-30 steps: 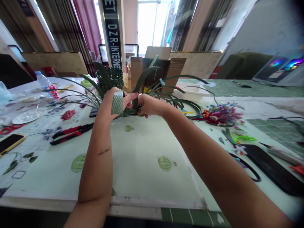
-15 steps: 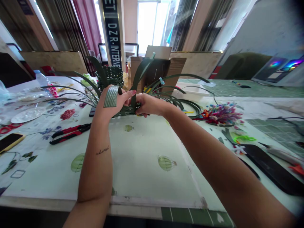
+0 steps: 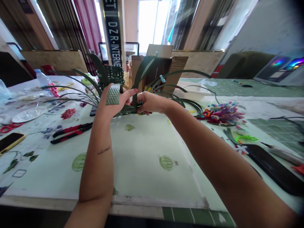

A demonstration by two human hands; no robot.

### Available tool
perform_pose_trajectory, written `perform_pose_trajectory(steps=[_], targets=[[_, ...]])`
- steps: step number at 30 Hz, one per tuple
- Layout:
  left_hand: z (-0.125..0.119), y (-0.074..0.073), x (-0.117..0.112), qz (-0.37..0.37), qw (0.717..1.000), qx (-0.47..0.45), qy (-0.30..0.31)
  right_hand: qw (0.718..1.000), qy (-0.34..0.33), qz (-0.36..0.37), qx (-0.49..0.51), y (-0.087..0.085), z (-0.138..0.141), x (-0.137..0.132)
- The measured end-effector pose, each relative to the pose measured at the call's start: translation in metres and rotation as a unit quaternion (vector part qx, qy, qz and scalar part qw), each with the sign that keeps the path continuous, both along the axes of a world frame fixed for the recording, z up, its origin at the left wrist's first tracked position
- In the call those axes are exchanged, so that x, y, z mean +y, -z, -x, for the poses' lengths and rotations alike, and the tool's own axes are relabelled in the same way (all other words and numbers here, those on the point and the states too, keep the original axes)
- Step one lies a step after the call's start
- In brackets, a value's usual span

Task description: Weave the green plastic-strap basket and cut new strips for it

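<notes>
Barely anything has moved in the last second: nearest us, before our hands, lies the printed tablecloth (image 3: 142, 177), with red-handled pliers (image 3: 66, 137) off to their left. Our left hand (image 3: 121, 103), a patterned strip (image 3: 113, 95) curling over its back, has shifted slightly leftward; it grips the woven base (image 3: 125, 110), thumb against a wide green strip (image 3: 139, 74), though its far fingers are hidden. Our right hand (image 3: 153, 103) pinches the same base at that strip's foot. So the base sits between both hands, and the strip now rises higher above them; we judge this fine adjusting at one crossing, with little progress. Beyond our hands stand a dark green basket (image 3: 111, 75) and an open cardboard box (image 3: 178, 68).
</notes>
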State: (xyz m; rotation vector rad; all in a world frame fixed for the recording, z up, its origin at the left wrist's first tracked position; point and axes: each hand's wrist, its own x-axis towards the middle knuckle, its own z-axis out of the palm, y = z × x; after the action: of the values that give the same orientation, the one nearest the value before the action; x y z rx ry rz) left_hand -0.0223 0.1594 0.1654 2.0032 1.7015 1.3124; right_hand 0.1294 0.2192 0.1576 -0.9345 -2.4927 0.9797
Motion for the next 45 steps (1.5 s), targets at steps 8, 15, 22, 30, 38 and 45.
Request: perform_pose_trajectory(steps=[8, 15, 22, 30, 38, 45], targets=[[-0.001, -0.001, -0.001, -0.001, 1.000, 0.008, -0.005, 0.999, 0.029, 0.022, 0.001, -0.001, 0.008, 0.005], [-0.001, 0.000, -0.002, 0.006, 1.000, 0.005, -0.022, 0.997, 0.040, 0.001, -0.070, -0.010, 0.014, 0.007], [-0.002, 0.002, 0.002, 0.007, 0.999, 0.012, -0.030, 0.994, 0.002, 0.010, -0.110, -0.014, 0.017, 0.008], [0.003, 0.001, 0.002, 0.002, 0.999, 0.014, -0.036, 0.998, -0.017, 0.005, -0.056, -0.005, 0.013, 0.003], [0.001, 0.000, 0.000, -0.008, 1.000, 0.006, -0.007, 0.999, -0.042, 0.023, 0.025, 0.003, 0.006, -0.001], [0.004, -0.001, -0.001, 0.002, 1.000, 0.022, -0.002, 0.999, -0.031, 0.012, 0.004, -0.001, 0.000, 0.003]])
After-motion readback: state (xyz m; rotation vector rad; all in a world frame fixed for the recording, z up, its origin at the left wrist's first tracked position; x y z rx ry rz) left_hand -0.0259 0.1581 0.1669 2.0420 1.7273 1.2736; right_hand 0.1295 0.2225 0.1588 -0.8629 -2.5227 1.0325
